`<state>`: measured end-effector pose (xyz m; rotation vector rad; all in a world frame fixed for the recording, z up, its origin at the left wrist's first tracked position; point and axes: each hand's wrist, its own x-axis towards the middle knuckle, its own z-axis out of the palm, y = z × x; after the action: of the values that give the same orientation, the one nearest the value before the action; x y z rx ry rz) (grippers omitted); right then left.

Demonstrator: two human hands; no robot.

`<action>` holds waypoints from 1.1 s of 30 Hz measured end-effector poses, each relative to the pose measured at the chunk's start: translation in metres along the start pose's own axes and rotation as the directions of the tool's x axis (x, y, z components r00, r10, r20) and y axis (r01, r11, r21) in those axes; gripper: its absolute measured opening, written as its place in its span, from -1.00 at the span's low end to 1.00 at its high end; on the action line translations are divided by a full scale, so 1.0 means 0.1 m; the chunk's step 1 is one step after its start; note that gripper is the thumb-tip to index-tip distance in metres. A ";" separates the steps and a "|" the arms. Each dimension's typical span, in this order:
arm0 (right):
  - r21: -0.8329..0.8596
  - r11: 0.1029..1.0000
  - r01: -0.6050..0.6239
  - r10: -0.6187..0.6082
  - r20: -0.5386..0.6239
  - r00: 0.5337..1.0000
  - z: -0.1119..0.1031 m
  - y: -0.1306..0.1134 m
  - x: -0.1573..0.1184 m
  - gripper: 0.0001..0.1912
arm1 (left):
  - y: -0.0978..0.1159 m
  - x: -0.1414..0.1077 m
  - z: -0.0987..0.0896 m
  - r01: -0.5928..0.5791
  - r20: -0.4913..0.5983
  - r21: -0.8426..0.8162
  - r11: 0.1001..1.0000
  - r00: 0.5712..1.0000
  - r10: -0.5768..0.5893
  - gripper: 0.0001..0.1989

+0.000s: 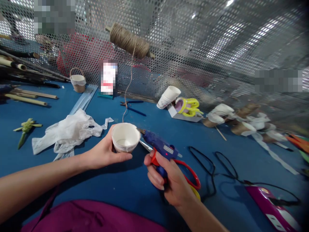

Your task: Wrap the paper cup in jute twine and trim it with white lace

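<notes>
Above table point(135, 196) — left hand point(103, 156) holds 1 cup point(126, 138).

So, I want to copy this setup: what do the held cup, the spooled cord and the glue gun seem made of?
Cup: probably matte paper, being thin-walled and white inside. Spooled cord: likely jute or similar fibre, dull brown with rough-looking strands. Glue gun: body seems smooth, hard plastic, moulded-looking and blue.

No readable text; label point(168, 149) on blue glue gun point(154, 140) too small, screen point(107, 77) pixelated.
</notes>
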<state>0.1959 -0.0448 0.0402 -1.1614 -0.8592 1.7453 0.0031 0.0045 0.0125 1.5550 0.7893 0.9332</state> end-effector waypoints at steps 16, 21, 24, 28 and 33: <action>-0.895 0.428 0.126 -0.383 -0.053 0.922 -0.23 -0.18 -0.13 -0.64 | 0.01 0.03 -0.05 -0.020 -0.055 0.212 0.977 0.998 0.032 -0.41; -0.908 0.409 0.089 -0.317 -0.049 0.947 -0.27 -0.25 -0.16 -0.66 | 0.01 0.03 -0.06 -0.065 -0.026 0.288 0.956 0.997 0.075 -0.43; -0.888 0.434 0.150 -0.376 -0.027 0.926 -0.30 -0.29 -0.16 -0.66 | 0.02 0.03 -0.07 -0.069 -0.010 0.294 0.953 0.997 0.075 -0.42; -0.897 0.426 0.116 -0.339 -0.040 0.940 -0.32 -0.33 -0.13 -0.65 | 0.05 0.03 -0.07 -0.077 0.000 0.294 0.953 0.997 0.081 -0.42; -0.898 0.437 0.046 -0.230 -0.062 0.971 -0.32 -0.38 -0.14 -0.68 | 0.06 0.03 -0.06 -0.045 -0.003 0.279 0.959 0.999 0.048 -0.43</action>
<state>0.2392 -0.0396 0.0676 -1.8061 -1.8326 0.9299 -0.0011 0.0087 0.0193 1.8216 0.9253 0.8922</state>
